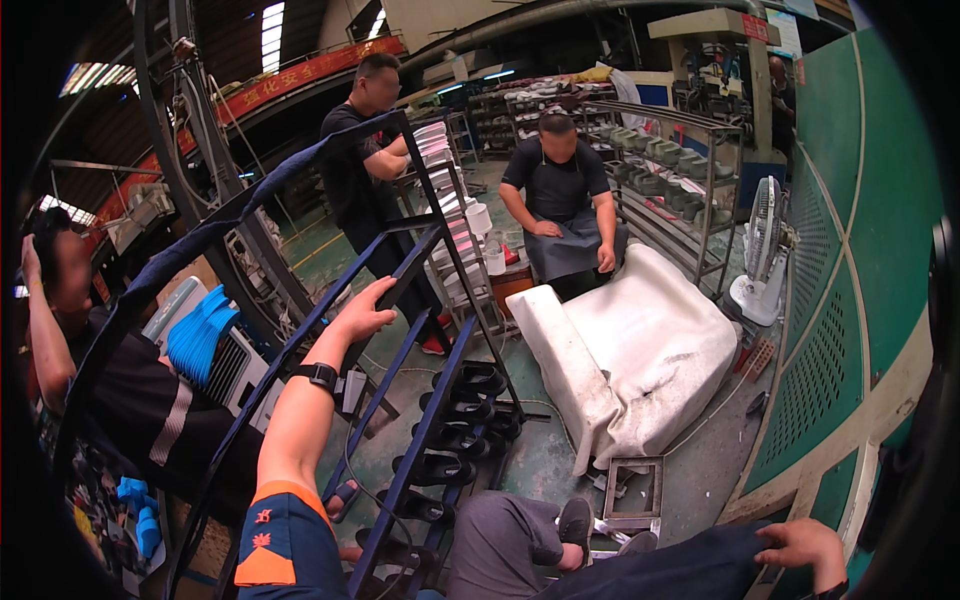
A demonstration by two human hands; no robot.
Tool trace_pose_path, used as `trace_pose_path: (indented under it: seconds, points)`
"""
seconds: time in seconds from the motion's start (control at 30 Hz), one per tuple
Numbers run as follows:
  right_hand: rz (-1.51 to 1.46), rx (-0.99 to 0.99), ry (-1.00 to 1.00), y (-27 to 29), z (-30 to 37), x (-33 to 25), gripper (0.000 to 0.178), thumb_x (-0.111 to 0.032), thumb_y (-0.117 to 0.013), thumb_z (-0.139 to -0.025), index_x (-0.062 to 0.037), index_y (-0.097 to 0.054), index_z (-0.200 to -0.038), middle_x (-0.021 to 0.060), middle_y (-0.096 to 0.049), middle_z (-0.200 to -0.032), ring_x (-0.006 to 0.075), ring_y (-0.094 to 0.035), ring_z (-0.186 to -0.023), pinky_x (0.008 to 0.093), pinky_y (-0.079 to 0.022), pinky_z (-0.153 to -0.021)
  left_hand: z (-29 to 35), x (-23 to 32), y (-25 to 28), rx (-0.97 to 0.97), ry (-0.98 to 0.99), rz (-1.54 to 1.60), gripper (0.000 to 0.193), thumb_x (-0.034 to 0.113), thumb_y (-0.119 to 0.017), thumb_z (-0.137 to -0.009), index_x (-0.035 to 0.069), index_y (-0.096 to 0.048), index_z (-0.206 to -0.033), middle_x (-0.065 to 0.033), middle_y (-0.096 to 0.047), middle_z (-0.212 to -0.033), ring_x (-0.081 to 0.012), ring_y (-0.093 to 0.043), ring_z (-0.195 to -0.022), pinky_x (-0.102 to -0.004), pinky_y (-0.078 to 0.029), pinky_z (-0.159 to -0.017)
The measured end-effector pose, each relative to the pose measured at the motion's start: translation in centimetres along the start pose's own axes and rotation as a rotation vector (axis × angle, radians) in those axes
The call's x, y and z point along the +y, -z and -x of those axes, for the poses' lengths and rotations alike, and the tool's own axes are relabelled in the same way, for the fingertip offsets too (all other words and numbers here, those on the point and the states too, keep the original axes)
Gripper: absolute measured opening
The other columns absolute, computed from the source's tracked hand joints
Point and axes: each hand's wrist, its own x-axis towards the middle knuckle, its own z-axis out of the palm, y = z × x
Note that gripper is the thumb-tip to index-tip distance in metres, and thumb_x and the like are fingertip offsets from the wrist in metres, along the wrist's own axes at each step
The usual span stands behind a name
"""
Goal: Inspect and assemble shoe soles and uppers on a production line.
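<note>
My left hand (365, 312) reaches forward, fingers stretched, and lies against the upper bar of a dark metal rack (345, 285). A black watch (316, 376) is on that wrist. Nothing shows in the hand. Several black slippers (455, 437) sit in a row on the rack's lower blue rails, below and to the right of my left forearm. At the lower right, my right hand (803, 548) rests with its fingers apart at the edge of dark navy cloth (660, 568). It holds nothing that I can see.
A person in a grey apron (575, 245) sits behind a white-covered block (650, 350). Another person (362, 170) stands beyond the rack; a third (130, 370) is at far left. A white fan (762, 250) stands near a green panel (830, 300). Shoe racks (665, 170) line the back.
</note>
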Motion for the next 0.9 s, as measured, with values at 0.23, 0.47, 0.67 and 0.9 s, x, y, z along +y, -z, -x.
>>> trace_pose_path:
  seconds: [0.23,0.47,0.67,0.9]
  points:
    - [-0.035,-0.018,-0.007,0.4,-0.4,0.1,0.067,-0.061,-0.065,-0.083,-0.0152,-0.061,-0.132,0.0164,-0.07,-0.115,0.0357,-0.065,-0.109,0.041,-0.051,-0.094,-0.6,-0.9,-0.1,0.003,-0.027,0.015,0.073,0.01,-0.067,-0.082,0.007,-0.04,-0.149,-0.0118,-0.031,-0.159,-0.0236,-0.049,-0.132,-0.0324,-0.053,-0.096]
    - [-0.027,-0.038,-0.017,-0.2,-0.6,1.0,0.068,-0.062,-0.065,-0.084,-0.0149,-0.06,-0.133,0.0162,-0.07,-0.115,0.0355,-0.065,-0.11,0.0407,-0.051,-0.094,-0.3,-0.7,-0.1,0.016,-0.083,-0.021,0.075,0.013,-0.069,-0.08,0.007,-0.041,-0.149,-0.0141,-0.033,-0.159,-0.0266,-0.033,-0.146,-0.0354,-0.039,-0.113]
    - [-0.024,-0.045,-0.005,0.0,-0.5,0.7,0.065,-0.058,-0.062,-0.086,-0.0144,-0.06,-0.134,0.0162,-0.069,-0.119,0.0344,-0.064,-0.112,0.0415,-0.05,-0.096,-0.8,-2.1,0.2,0.02,-0.107,-0.112,0.075,0.012,-0.066,-0.082,0.01,-0.038,-0.151,-0.0099,-0.03,-0.16,-0.02,-0.068,-0.097,-0.0332,-0.057,-0.073]
    - [-0.041,-0.037,-0.006,-0.2,-0.5,1.0,0.064,-0.056,-0.063,-0.085,-0.013,-0.061,-0.132,0.0161,-0.069,-0.118,0.0342,-0.064,-0.112,0.0413,-0.05,-0.096,0.1,1.3,-0.3,0.01,-0.004,0.059,0.075,0.013,-0.068,-0.079,0.007,-0.042,-0.149,-0.0136,-0.036,-0.157,-0.0259,-0.035,-0.145,-0.034,-0.036,-0.114]
